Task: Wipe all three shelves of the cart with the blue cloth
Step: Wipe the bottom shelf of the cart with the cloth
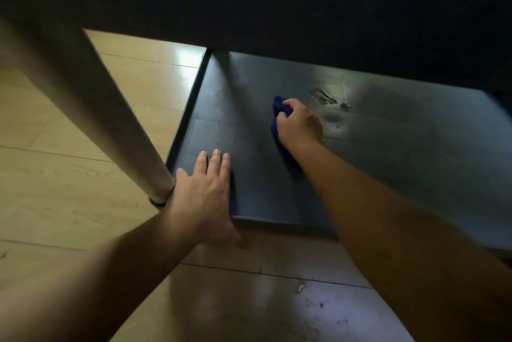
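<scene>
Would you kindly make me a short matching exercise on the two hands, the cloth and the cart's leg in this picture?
Things:
1. left hand
2. right hand
3. blue cloth
4. cart leg

States:
A. bunched up on the shelf
B. flat on the shelf's near corner
C. pale, slanting to the corner
D. closed round the cloth

Pairs: 1-B, 2-D, 3-A, 4-C

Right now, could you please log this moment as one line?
right hand: wiping bottom shelf with blue cloth | left hand: flat on shelf corner
</scene>
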A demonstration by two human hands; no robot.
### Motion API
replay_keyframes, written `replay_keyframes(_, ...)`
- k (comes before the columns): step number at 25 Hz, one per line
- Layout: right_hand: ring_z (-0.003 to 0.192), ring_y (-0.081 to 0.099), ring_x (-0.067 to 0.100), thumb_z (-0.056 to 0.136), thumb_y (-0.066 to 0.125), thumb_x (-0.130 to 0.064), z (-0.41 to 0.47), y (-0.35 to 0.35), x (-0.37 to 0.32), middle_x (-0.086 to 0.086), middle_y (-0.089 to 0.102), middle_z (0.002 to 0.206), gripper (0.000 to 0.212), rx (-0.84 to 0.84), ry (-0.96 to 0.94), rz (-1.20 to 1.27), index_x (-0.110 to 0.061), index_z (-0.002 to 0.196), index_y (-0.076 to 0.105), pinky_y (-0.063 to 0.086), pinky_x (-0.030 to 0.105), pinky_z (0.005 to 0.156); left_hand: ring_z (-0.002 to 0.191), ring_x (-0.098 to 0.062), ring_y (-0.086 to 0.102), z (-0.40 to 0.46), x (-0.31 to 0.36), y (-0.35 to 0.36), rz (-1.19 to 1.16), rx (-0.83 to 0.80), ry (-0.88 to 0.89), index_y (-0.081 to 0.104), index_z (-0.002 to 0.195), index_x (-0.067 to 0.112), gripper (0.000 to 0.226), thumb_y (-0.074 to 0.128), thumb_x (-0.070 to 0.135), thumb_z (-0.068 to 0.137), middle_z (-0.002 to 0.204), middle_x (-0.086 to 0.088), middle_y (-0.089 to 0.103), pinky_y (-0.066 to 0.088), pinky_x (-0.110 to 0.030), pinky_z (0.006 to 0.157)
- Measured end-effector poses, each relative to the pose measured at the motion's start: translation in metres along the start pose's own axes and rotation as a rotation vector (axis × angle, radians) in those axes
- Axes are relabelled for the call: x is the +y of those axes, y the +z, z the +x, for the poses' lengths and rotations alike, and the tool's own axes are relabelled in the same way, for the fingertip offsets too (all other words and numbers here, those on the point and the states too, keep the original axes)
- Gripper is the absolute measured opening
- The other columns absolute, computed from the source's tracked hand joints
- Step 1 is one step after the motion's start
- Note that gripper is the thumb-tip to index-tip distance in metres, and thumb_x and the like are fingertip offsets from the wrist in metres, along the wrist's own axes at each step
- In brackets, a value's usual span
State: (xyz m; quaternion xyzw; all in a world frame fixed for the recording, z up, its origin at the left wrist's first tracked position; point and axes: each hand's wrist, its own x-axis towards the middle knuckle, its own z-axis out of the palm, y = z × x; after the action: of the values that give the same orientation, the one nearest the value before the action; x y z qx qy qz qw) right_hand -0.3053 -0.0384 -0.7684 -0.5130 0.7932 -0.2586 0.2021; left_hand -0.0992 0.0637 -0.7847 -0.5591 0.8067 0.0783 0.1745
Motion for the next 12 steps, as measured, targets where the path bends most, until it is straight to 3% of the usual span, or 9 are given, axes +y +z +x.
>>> replay_keyframes(2,0.105,0.065,0.031,0.086,0.06,-0.033,-0.017,0.003,-0.001,0.008,0.071,0.115,0.032,-0.081,-0.023,0.016,-0.028,0.118,0.066,0.05,0.034,0.086,0.16,-0.036,-0.005,0.0,-0.001,0.002,0.086,0.054,-0.022,-0.023,0.158,0.01,0.153,0.061,0.095,0.063,0.174,-0.012,-0.014,0.028,-0.06,0.123)
replay_keyframes(7,0.107,0.066,0.025,0.077,0.071,-0.048,-0.091,-0.003,0.0,0.002,0.073,0.119,0.045,-0.23,-0.234,-0.092,-0.037,0.12,0.066,0.051,0.033,0.091,0.16,-0.038,0.0,0.001,0.003,0.001,0.114,0.063,-0.022,-0.013,0.161,0.007,0.155,0.045,0.106,0.057,0.175,-0.014,-0.009,0.033,-0.057,0.116)
replay_keyframes(12,0.097,0.066,0.016,0.081,0.065,-0.04,-0.13,-0.02,0.007,-0.006,0.072,0.119,0.037,-0.496,-0.346,-0.116,-0.044,0.117,0.068,0.053,0.03,0.085,0.16,-0.037,0.0,0.0,0.003,0.001,0.128,0.059,-0.013,-0.012,0.161,0.008,0.151,0.043,0.105,0.06,0.175,-0.013,-0.008,0.034,-0.056,0.117)
